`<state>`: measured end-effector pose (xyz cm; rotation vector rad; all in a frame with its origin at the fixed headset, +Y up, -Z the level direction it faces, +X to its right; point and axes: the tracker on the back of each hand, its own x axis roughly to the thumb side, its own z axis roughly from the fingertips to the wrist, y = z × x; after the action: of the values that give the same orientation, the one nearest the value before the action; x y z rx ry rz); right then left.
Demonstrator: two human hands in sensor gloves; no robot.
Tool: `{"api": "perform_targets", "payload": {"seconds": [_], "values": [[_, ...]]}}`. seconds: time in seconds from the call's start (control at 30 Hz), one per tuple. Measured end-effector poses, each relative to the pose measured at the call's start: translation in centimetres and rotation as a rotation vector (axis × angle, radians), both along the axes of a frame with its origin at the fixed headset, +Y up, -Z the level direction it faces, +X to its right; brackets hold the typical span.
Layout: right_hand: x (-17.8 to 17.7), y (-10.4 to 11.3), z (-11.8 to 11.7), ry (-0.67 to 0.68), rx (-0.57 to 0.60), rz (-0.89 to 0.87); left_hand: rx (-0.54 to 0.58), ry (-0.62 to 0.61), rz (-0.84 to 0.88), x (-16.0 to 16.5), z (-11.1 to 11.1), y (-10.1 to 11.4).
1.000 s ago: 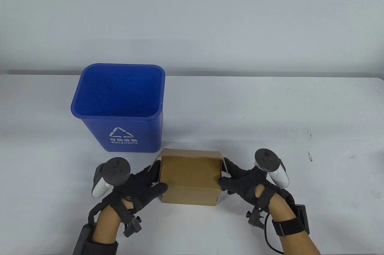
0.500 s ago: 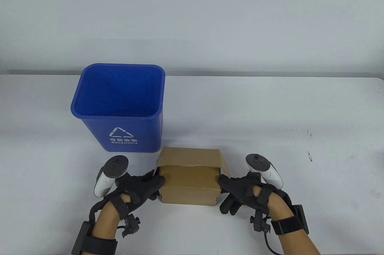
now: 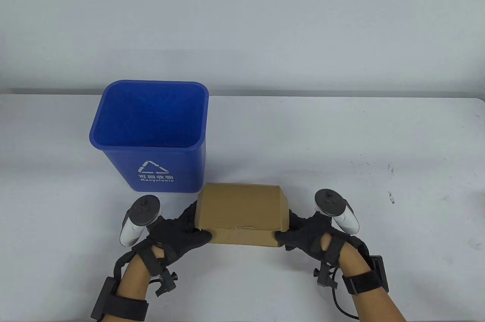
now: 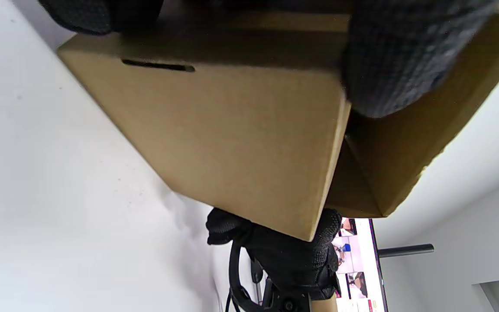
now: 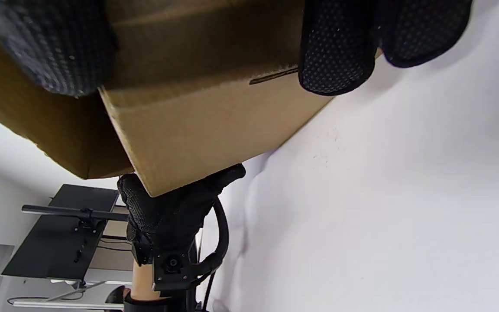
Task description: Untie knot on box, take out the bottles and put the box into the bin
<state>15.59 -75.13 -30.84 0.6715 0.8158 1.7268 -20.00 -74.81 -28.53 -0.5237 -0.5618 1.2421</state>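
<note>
I have the plain brown cardboard box (image 3: 240, 208) between both hands, near the front edge of the white worktop (image 3: 341, 140), just in front of the blue plastic recycling bin (image 3: 151, 136) with the white triangle mark. The box lid is folded down over the top, its front lip meeting the front wall. From the table view I cannot tell whether the box rests on the worktop or is raised a little; the wrist views look along its underside, which suggests it is tilted or lifted.

My left hand (image 3: 178, 229) grips the left end of the box, thumb on the near front corner and fingers curled round the side. My right hand (image 3: 307, 233) grips the right end the same way, thumb at the front corner. In the left wrist view a gloved fingertip (image 4: 396, 56) presses on the box edge; in the right wrist view the fingers (image 5: 336, 47) hook over its rim.

The bin stands upright, left of centre, its near wall just beside the box.
</note>
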Motion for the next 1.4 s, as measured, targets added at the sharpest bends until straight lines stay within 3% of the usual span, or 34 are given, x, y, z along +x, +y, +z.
{"api": "perform_targets", "payload": {"seconds": [0.8, 1.4], "values": [[-1.4, -2.1, 0.2, 0.053, 0.057, 0.253, 0.057, -0.002, -0.242, 0.3, -0.4, -0.8], [-1.5, -1.9, 0.3, 0.031, 0.067, 0.273, 0.028, 0.014, -0.288, 0.3, -0.6, -1.2]]}}
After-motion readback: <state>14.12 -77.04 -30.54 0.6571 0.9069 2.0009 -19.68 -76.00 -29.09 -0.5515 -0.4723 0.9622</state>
